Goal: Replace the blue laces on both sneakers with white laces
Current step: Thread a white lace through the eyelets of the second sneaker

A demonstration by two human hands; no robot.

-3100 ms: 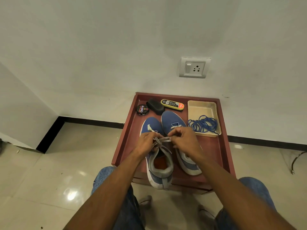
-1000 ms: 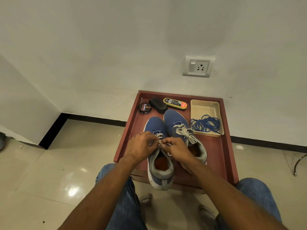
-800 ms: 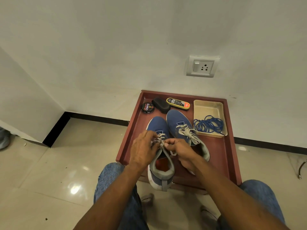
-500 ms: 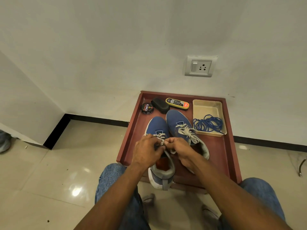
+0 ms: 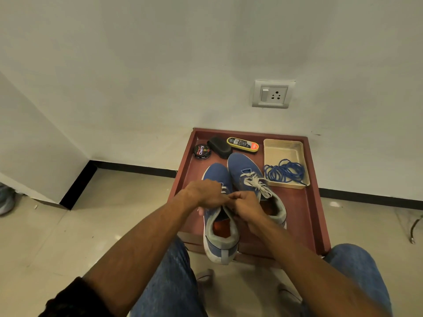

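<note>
White laces on the near sneaker sit at the bench's front edge, its heel overhanging. We pinch the lace ends with our left hand and right hand, fingers curled at the top eyelets, likely tying the bow. The other sneaker, just beside it, is already laced white and tied; the blue laces lie in the tray. Tugging too hard could drag the overhanging shoe off, or a slipped loop could leave the knot loose.
</note>
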